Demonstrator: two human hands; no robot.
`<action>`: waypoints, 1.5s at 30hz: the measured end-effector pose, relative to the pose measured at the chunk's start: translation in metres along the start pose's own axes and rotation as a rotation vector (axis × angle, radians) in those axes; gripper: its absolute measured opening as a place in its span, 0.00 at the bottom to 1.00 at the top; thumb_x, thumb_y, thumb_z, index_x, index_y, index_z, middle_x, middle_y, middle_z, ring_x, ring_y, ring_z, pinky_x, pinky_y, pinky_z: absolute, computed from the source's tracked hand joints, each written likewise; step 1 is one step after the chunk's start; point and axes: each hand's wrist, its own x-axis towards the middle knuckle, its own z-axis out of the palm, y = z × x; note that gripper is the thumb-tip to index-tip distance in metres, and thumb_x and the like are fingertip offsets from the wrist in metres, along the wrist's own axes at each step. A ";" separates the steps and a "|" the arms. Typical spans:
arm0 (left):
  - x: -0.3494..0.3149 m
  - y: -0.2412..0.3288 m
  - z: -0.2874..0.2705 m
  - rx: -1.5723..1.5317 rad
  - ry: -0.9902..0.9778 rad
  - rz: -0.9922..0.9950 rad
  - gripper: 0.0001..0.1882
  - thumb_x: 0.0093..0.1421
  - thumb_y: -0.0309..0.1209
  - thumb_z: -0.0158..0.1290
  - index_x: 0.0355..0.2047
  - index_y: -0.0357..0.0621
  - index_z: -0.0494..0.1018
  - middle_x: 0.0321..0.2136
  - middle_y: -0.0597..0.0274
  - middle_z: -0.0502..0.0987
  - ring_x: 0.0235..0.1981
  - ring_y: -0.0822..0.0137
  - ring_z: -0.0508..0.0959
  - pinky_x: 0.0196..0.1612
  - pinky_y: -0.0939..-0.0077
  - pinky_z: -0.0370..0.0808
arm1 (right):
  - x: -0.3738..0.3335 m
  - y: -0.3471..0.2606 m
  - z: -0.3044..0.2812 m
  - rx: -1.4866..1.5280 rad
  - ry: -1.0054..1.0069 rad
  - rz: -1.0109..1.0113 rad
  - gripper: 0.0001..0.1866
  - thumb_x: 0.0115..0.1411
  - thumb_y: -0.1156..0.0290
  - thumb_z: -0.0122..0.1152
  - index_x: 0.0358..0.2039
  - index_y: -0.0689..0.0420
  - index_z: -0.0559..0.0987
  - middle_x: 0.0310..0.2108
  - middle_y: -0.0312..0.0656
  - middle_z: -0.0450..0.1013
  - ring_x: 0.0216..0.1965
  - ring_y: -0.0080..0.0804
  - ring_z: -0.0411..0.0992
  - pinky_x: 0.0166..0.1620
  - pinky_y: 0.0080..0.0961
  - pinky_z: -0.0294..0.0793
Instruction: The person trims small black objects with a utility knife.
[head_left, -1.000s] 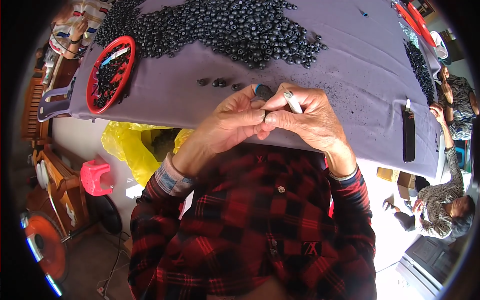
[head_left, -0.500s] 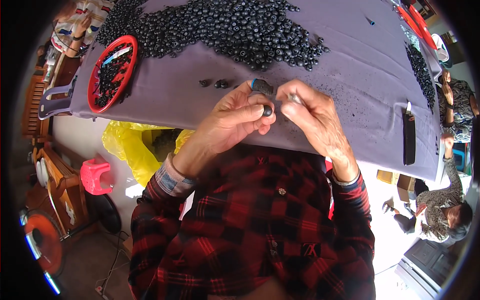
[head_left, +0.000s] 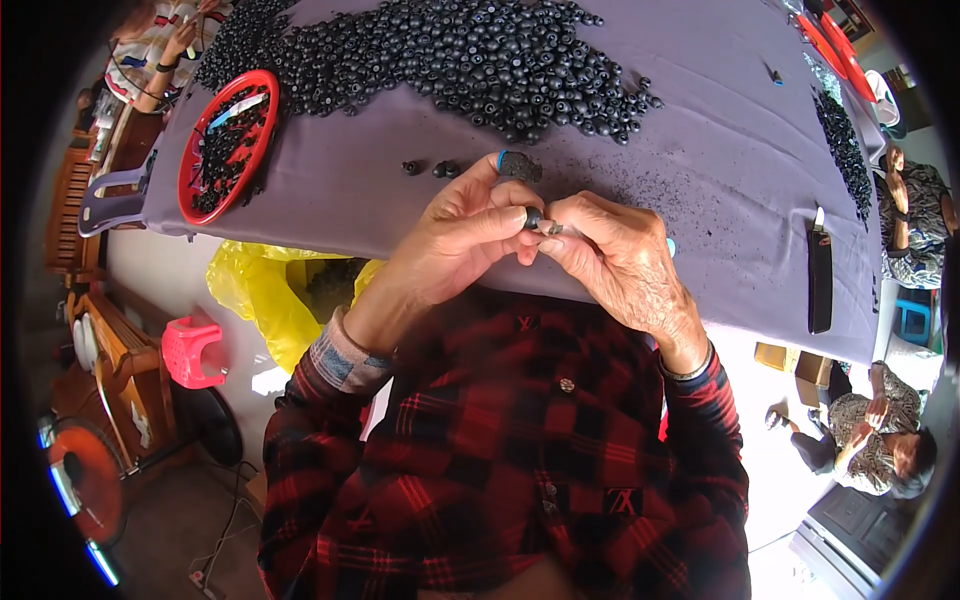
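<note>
Blk. round piece (head_left: 533,217) pinched in fingers (head_left: 516,190) of L hand (head_left: 455,240), over table (head_left: 720,150) nr. edge; small tool (head_left: 551,229), partly hidden, gripped in R hand (head_left: 625,255). If smooth piece is rolled under pressure, L thumb (head_left: 500,223) may be nicked.

- Our left forearm (head_left: 382,315) rises from seven o'clock, pointing between one and two o'clock
- Our left hand (head_left: 465,232) has its thumb (head_left: 500,222) stretched toward three o'clock, pinching against curled fingers
- Our left forefinger (head_left: 484,170) stands apart from that pinch, angled toward two o'clock
- Our right forearm (head_left: 704,392) comes up from five o'clock, aimed toward eleven
- Our right hand (head_left: 628,262) shows its back, fingers bent in a closed grip, tips toward ten o'clock, just beside the left fingertips
</note>
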 end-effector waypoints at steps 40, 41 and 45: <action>-0.025 0.040 -0.081 1.672 0.691 0.549 0.09 0.55 0.24 0.58 0.37 0.36 0.73 0.28 0.57 0.74 0.28 0.64 0.76 0.34 0.76 0.72 | 0.065 0.066 0.020 -0.501 0.007 0.237 0.15 0.51 0.60 0.67 0.26 0.60 0.77 0.28 0.47 0.73 0.31 0.50 0.73 0.34 0.42 0.71; -0.026 0.039 -0.081 1.685 0.695 0.542 0.10 0.55 0.24 0.58 0.37 0.35 0.73 0.28 0.55 0.74 0.28 0.60 0.75 0.34 0.74 0.72 | 0.069 0.068 0.025 -0.540 0.022 0.251 0.15 0.50 0.60 0.68 0.26 0.60 0.77 0.28 0.47 0.73 0.32 0.50 0.74 0.34 0.42 0.72; -0.028 0.040 -0.083 1.765 0.718 0.514 0.10 0.55 0.24 0.58 0.37 0.35 0.73 0.28 0.55 0.73 0.28 0.60 0.75 0.33 0.74 0.72 | 0.068 0.072 0.032 -0.582 0.048 0.232 0.16 0.48 0.61 0.68 0.23 0.61 0.76 0.28 0.48 0.74 0.32 0.50 0.75 0.34 0.41 0.74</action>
